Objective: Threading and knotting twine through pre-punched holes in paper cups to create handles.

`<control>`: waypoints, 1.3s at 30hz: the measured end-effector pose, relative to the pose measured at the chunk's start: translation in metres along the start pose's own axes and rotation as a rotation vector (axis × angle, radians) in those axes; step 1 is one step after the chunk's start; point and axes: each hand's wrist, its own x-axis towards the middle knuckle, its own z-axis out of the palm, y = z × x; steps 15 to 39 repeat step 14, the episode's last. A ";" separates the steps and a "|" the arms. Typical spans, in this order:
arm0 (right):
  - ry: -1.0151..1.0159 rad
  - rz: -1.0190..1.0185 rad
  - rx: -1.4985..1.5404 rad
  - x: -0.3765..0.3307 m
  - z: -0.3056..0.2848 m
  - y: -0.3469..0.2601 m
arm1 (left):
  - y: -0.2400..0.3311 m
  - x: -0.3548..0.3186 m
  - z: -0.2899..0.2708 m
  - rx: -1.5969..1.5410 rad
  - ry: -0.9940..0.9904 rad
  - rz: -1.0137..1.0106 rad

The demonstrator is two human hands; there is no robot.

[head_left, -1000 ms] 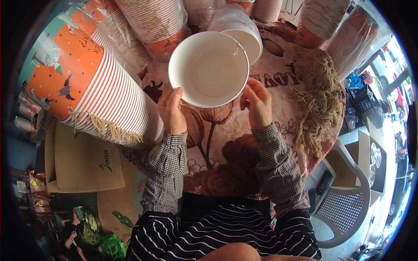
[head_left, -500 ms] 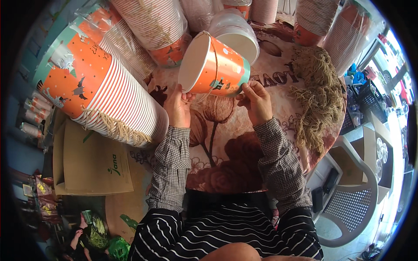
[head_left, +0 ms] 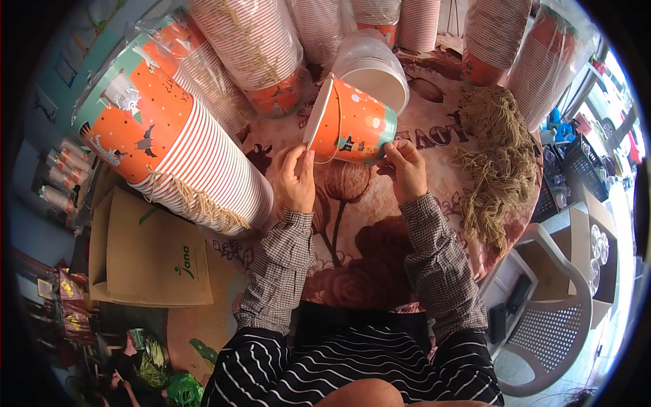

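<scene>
An orange paper bucket (head_left: 363,122) with a teal base band and dark printed figures is tilted on its side above the table, its white mouth facing left. A thin brown cord (head_left: 338,112) runs across its wall and loops below the rim. My left hand (head_left: 296,178) is closed on the lower part of the rim, thumb and fingers pinched by the cord. At the teal base end, my right hand (head_left: 405,171) grips the edge between thumb and fingers. Behind the bucket lies a stack of white-mouthed buckets (head_left: 383,85) in clear plastic.
A tall leaning stack of nested buckets (head_left: 203,156) stands at the left, cords hanging along it. Several plastic-wrapped stacks (head_left: 247,47) line the back. Loose tan cords (head_left: 495,163) lie at the table's right. A cardboard box (head_left: 156,251) and a grey chair (head_left: 553,332) flank the table.
The bucket has turned so that less of its inside shows and more of its printed wall does. Both hands keep hold of it. The whole view has shifted slightly.
</scene>
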 end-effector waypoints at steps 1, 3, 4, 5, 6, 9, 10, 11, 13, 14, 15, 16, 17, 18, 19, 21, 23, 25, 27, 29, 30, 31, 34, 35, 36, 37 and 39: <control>-0.014 -0.008 0.010 0.000 0.000 -0.001 | 0.006 0.002 -0.002 -0.029 0.002 -0.033; -0.060 -0.031 0.013 0.001 0.001 -0.002 | 0.015 0.005 -0.010 -0.047 0.010 -0.058; -0.100 -0.055 0.011 0.002 0.001 -0.004 | 0.018 0.006 -0.015 -0.014 0.035 0.033; -0.127 -0.054 0.011 0.002 0.000 -0.006 | 0.021 0.008 -0.019 0.018 0.058 0.123; -0.155 -0.054 0.012 0.001 0.000 -0.010 | 0.025 0.006 -0.025 0.038 0.073 0.136; -0.260 -0.060 0.162 0.002 -0.004 -0.017 | 0.047 0.005 -0.044 0.077 0.063 0.153; -0.236 -0.052 0.169 0.002 -0.003 -0.019 | 0.055 0.007 -0.053 0.062 0.070 0.152; -0.203 -0.039 0.180 0.002 0.001 -0.017 | 0.064 0.012 -0.065 0.052 0.081 0.153; -0.182 -0.003 0.149 0.003 -0.004 -0.016 | 0.081 0.020 -0.089 -0.005 0.116 0.049; -0.200 -0.001 0.160 0.004 0.001 -0.016 | 0.082 0.023 -0.104 -0.142 0.165 -0.109; -0.200 -0.001 0.160 0.004 0.001 -0.016 | 0.082 0.023 -0.104 -0.142 0.165 -0.109; -0.200 -0.001 0.160 0.004 0.001 -0.016 | 0.082 0.023 -0.104 -0.142 0.165 -0.109; -0.200 -0.001 0.160 0.004 0.001 -0.016 | 0.082 0.023 -0.104 -0.142 0.165 -0.109; -0.200 -0.001 0.160 0.004 0.001 -0.016 | 0.082 0.023 -0.104 -0.142 0.165 -0.109; -0.200 -0.001 0.160 0.004 0.001 -0.016 | 0.082 0.023 -0.104 -0.142 0.165 -0.109; -0.200 -0.001 0.160 0.004 0.001 -0.016 | 0.082 0.023 -0.104 -0.142 0.165 -0.109; -0.200 -0.001 0.160 0.004 0.001 -0.016 | 0.082 0.023 -0.104 -0.142 0.165 -0.109; -0.200 -0.001 0.160 0.004 0.001 -0.016 | 0.082 0.023 -0.104 -0.142 0.165 -0.109; -0.200 -0.001 0.160 0.004 0.001 -0.016 | 0.082 0.023 -0.104 -0.142 0.165 -0.109; -0.200 -0.001 0.160 0.004 0.001 -0.016 | 0.082 0.023 -0.104 -0.142 0.165 -0.109; -0.200 -0.001 0.160 0.004 0.001 -0.016 | 0.082 0.023 -0.104 -0.142 0.165 -0.109; -0.200 -0.001 0.160 0.004 0.001 -0.016 | 0.082 0.023 -0.104 -0.142 0.165 -0.109; -0.200 -0.001 0.160 0.004 0.001 -0.016 | 0.082 0.023 -0.104 -0.142 0.165 -0.109; -0.200 -0.001 0.160 0.004 0.001 -0.016 | 0.082 0.023 -0.104 -0.142 0.165 -0.109; -0.200 -0.001 0.160 0.004 0.001 -0.016 | 0.082 0.023 -0.104 -0.142 0.165 -0.109; -0.200 -0.001 0.160 0.004 0.001 -0.016 | 0.082 0.023 -0.104 -0.142 0.165 -0.109; -0.200 -0.001 0.160 0.004 0.001 -0.016 | 0.082 0.023 -0.104 -0.142 0.165 -0.109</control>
